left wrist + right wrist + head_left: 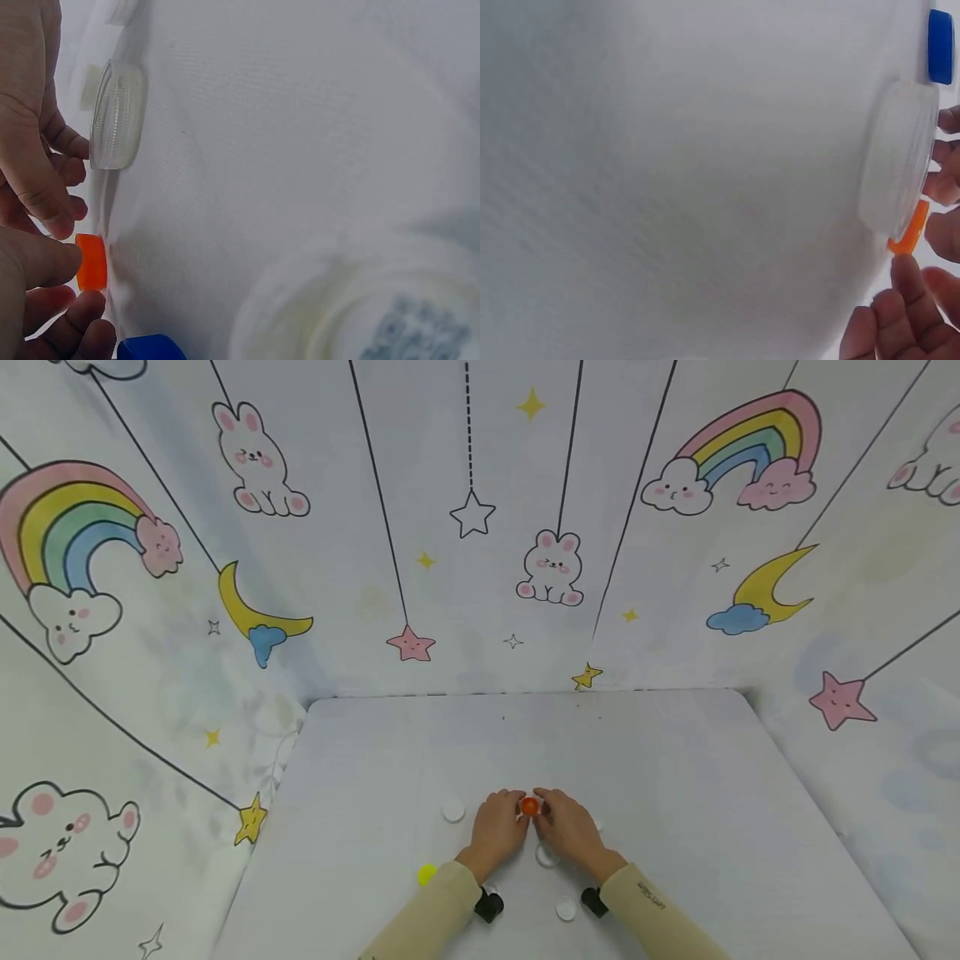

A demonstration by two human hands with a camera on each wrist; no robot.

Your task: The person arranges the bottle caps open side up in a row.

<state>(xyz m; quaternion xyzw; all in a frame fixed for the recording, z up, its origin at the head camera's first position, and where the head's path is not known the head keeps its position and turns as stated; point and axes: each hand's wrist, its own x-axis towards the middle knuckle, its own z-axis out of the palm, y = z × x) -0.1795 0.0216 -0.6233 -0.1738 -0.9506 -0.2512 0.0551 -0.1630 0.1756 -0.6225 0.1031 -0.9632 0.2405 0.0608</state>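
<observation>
- Head view: both hands meet over the table (675, 760), orange cap (529, 807) between their fingertips, left hand (497, 827) on one side, right hand (570, 827) on the other.
- Step in hand, as I judge it: fingertip work on the cap, done close to the table top. Whether the cap bears on the cloth or sits just off it, cannot tell.
- Next move probably calls for small, even fingertip pressure from both sides and a level cap; a sideways slip could knock its neighbours.
- Left grip: thumb laid on the cap's edge, fingers curled in beneath; gap small, closed down to the cap's size. Reads as a pinch.
- Right grip: forefinger tip meets the cap's rim in the right wrist view, thumb part hidden. Whether it clamps or merely steadies, cannot tell.
- Clear lid (118, 116) stands nearer the wearer than the cap, between the wrists; it hides part of the cap from the right wrist camera.
- Blue cap (151, 347) off to the left, untouched as far as shows. Yellow disc (427, 875) beside the left sleeve.
</observation>
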